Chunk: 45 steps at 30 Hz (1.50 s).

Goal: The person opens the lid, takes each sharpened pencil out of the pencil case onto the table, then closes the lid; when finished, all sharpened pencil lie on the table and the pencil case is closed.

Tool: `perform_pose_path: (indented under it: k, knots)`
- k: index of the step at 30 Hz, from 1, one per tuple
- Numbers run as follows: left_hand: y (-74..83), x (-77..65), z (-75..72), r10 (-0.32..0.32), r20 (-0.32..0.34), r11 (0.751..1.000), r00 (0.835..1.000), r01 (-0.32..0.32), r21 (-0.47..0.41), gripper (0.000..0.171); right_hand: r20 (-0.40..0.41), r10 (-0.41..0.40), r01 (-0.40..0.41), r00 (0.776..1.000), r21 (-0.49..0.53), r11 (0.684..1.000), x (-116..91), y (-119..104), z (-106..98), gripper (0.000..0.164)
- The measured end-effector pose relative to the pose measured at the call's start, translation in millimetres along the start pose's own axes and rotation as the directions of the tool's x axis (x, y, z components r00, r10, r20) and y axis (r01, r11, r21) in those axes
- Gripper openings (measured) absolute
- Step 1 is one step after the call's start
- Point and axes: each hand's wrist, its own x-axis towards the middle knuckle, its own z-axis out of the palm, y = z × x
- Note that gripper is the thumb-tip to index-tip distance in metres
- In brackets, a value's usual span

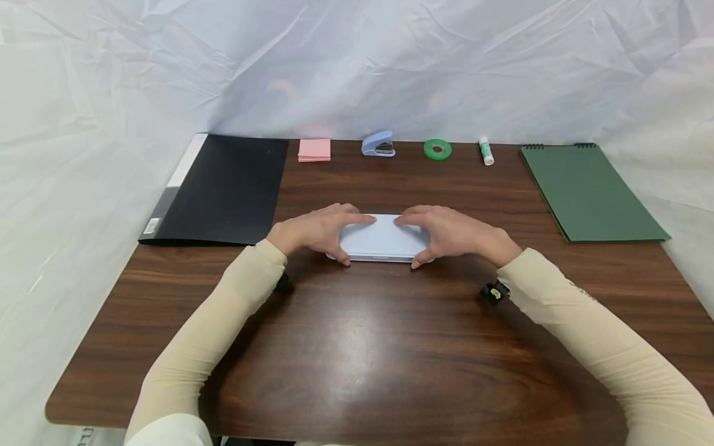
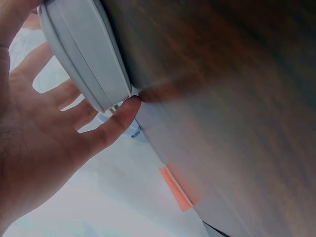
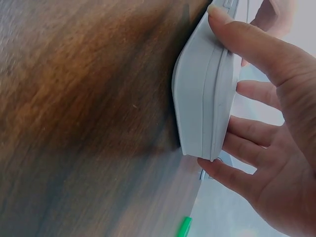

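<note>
A flat, pale blue lidded case [image 1: 385, 238] lies in the middle of the wooden table in the head view. My left hand [image 1: 320, 229] grips its left end, thumb at the near edge and the other fingers over the top and far side. At the right end my right hand [image 1: 454, 232] holds it the same way. The left wrist view shows the case's end [image 2: 86, 49] against the spread fingers. A seam runs along the side of the case [image 3: 202, 94] in the right wrist view, where the thumb presses the near edge.
Along the back stand pink sticky notes [image 1: 314, 150], a blue stapler [image 1: 379, 144], a green tape roll [image 1: 437, 149] and a glue stick [image 1: 486, 152]. A black folder [image 1: 223, 192] lies left, a green spiral pad [image 1: 594, 192] right. White sheeting [image 1: 357, 62] hangs behind the table.
</note>
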Motion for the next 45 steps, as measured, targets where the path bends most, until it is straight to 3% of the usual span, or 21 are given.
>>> perform_pose_path:
  k: [10,19,35,45]
  knots:
    - [4.9,1.0,4.0,-0.047,-0.007,0.999,0.999,0.047,0.025,0.09,-0.047,-0.028,0.024,0.999,-0.077,0.997,3.4,1.0,3.4,0.078]
    - [11.1,2.7,5.4,-0.052,-0.027,0.996,0.998,0.054,0.066,0.091,-0.092,-0.076,0.061,0.993,-0.154,0.986,9.2,1.3,2.0,0.074]
    - [12.4,4.3,3.7,-0.079,-0.008,0.993,0.997,0.079,0.083,0.092,-0.07,-0.098,0.086,0.993,-0.151,0.985,14.7,3.2,-3.9,0.071]
    - [12.8,3.0,4.1,-0.034,-0.022,0.995,0.999,0.036,0.093,0.096,-0.029,-0.079,0.077,0.996,-0.059,0.995,12.6,5.9,-10.5,0.066]
